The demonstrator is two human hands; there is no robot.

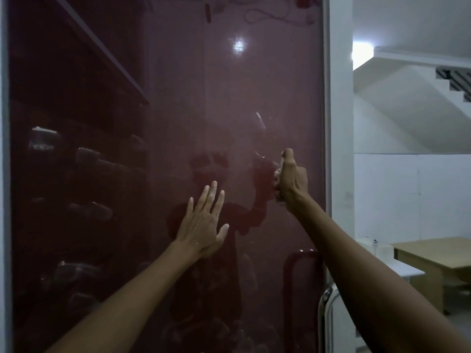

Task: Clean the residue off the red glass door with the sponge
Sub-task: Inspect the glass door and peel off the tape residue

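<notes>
The red glass door point(178, 110) fills most of the view, dark red and hazy with faint smears near its right side. My left hand point(204, 222) lies flat against the glass with its fingers straight and spread. My right hand point(290, 179) is raised near the door's right edge and grips a pale object point(280, 165) pressed to the glass. Only a thin whitish edge of that object shows past the fingers, so I cannot tell whether it is the sponge.
A white door frame point(340, 123) runs down the right side of the glass. A metal handle point(325, 309) sticks out at the lower right. Beyond are a wooden desk point(438, 253), white walls and a staircase point(456, 82).
</notes>
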